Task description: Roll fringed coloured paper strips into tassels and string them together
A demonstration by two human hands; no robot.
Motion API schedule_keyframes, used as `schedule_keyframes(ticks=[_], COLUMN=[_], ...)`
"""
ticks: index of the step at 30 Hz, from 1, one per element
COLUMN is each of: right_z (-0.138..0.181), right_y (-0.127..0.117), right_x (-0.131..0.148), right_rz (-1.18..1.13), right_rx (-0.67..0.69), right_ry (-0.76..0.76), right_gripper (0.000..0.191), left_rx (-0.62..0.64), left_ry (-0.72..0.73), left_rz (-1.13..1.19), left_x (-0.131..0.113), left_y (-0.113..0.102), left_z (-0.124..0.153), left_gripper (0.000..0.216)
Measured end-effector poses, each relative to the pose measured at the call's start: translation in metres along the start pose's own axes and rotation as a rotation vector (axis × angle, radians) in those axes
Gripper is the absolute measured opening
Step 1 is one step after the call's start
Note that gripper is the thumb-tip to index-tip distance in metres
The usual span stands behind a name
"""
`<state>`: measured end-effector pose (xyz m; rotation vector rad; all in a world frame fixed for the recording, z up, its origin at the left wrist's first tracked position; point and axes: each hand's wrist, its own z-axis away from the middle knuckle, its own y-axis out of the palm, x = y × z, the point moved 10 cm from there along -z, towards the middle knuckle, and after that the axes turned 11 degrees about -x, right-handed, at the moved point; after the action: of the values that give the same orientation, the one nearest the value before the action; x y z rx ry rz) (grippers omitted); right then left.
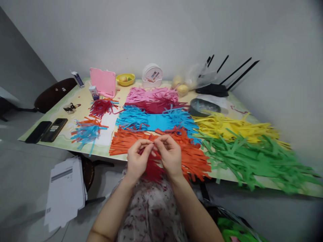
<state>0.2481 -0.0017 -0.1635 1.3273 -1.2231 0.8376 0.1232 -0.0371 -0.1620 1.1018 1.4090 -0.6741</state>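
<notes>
My left hand [140,158] and my right hand [168,155] meet fingertip to fingertip above the table's front edge. Both are closed in a pinch on a dark red fringed paper tassel [152,170], which hangs below them over my lap; its upper end is mostly hidden by my fingers. Just behind lies orange fringed paper [194,158], with blue fringed paper [157,121], dark red fringed paper [156,107] and pink fringed paper [152,95] farther back. On the left rest a blue-and-orange tassel [88,130] and a red tassel [102,107].
Yellow fringed paper [237,127] and green fringed paper [262,161] cover the table's right side. A dark bowl [205,107] and a black router [213,90] stand behind. Phones [54,130] lie at the left edge; a pink tablet case [103,82] stands at the back.
</notes>
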Motion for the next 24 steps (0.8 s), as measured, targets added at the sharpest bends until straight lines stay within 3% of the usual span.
schedule_keyframes(ticks=[3, 9, 14, 18, 24], right_z=[-0.001, -0.004, -0.008, -0.006, -0.008], right_y=[-0.002, 0.005, -0.005, -0.005, -0.012], right_x=[-0.004, -0.007, 0.006, 0.021, 0.032], right_rz=[0.038, 0.113, 0.189, 0.240, 0.204], right_rx=[0.004, 0.219, 0.203, 0.181, 0.031], right_ry=[0.026, 0.061, -0.001, -0.075, -0.142], right_gripper=[0.035, 0.030, 0.024, 0.023, 0.025], left_rx=[0.039, 0.045, 0.113, 0.076, 0.082], left_ry=[0.002, -0.012, -0.082, -0.077, -0.095], left_rz=[-0.026, -0.077, -0.025, -0.034, -0.030], left_x=[0.002, 0.011, 0.013, 0.012, 0.016], left_y=[0.000, -0.006, 0.002, 0.000, -0.009], left_z=[0.003, 0.006, 0.007, 0.003, -0.003], left_gripper=[0.015, 0.012, 0.019, 0.016, 0.017])
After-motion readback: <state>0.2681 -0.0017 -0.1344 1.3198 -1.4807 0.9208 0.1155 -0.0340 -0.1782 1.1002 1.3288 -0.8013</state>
